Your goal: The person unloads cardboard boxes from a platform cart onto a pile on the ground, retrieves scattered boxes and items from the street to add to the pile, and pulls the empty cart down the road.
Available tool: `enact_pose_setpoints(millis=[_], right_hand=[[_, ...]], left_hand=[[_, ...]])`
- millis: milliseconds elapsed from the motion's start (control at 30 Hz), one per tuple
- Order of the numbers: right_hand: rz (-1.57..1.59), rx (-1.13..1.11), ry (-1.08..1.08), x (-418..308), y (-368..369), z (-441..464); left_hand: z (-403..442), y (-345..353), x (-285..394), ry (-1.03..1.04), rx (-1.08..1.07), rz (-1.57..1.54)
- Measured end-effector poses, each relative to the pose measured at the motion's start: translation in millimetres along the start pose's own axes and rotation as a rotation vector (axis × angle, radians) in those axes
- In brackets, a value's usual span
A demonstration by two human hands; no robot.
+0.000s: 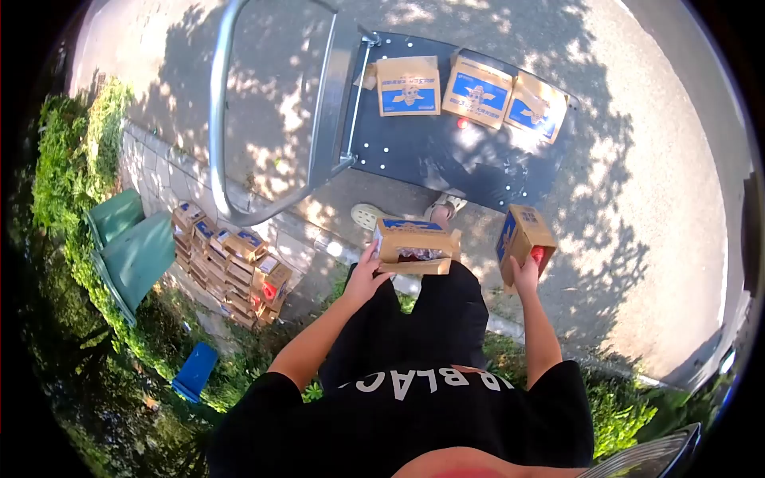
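My left hand [365, 275] grips the left end of a brown and blue cardboard box [414, 239], held in front of my legs. That box is open on the side towards me, with clear plastic and something dark red inside. Off to the right, my right hand [526, 273] holds a second cardboard box [527, 231] by its near side, beside a red patch at my fingers. Three similar boxes, one at the left [409, 86], one in the middle [478, 92] and one at the right [536, 107], lie on the dark platform of a cart [414, 147].
The cart's metal handle [219, 119] rises at the left. Several stacked boxes [227, 263] stand on the paving at the lower left, near a green bin [135, 255] and a blue bin [195, 372]. Bushes line the kerb behind me.
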State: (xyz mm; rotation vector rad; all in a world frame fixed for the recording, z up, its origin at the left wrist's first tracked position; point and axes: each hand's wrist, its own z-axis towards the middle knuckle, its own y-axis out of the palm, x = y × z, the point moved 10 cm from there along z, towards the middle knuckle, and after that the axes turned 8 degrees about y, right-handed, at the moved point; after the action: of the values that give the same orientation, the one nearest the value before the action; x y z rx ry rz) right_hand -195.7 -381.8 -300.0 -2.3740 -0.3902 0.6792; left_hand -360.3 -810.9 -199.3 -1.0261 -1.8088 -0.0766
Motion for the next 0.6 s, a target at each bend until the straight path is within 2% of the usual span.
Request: enact_pose_setpoints(millis=[100,167,233,300,367,433,500,567,600], right_hand=[[-0.333,-0.056,-0.125,-35,9,-8],[-0.468,-0.053,-0.174,-39,13,-25],[-0.646,-0.119,-0.152,-46,31,-28],[-0.678,-0.122,-0.235,-82,42,-51],[-0.718,-0.117,-0.339,-119,54,-73],[-0.842,-0.187,-0.315,-146,75,-85],[-0.896,-0.241,-0.382,-187,101,-106],[-0.893,-0.279,-0.448,-188,128,-93],[-0.916,-0.295,-0.474,-216,143,-105]], left_hand=[[-67,-35,-43,-0.097,0.116,-0.153],[-113,-47,-81,-0.117,0.216,-0.144],[-153,-68,-118,-0.15,0.341,-0.157],[-197,-83,-149,-0.197,0.431,-0.203],[-244,-105,-178,-0.263,0.631,-0.428],[-287,-113,-218,-0.304,0.764,-0.42],[-329,-114,-258,-0.288,0.955,-0.6],[-364,-125,-281,-0.344,1.051,-0.587],[-382,-125,-299,-0.383,1.139,-0.541]])
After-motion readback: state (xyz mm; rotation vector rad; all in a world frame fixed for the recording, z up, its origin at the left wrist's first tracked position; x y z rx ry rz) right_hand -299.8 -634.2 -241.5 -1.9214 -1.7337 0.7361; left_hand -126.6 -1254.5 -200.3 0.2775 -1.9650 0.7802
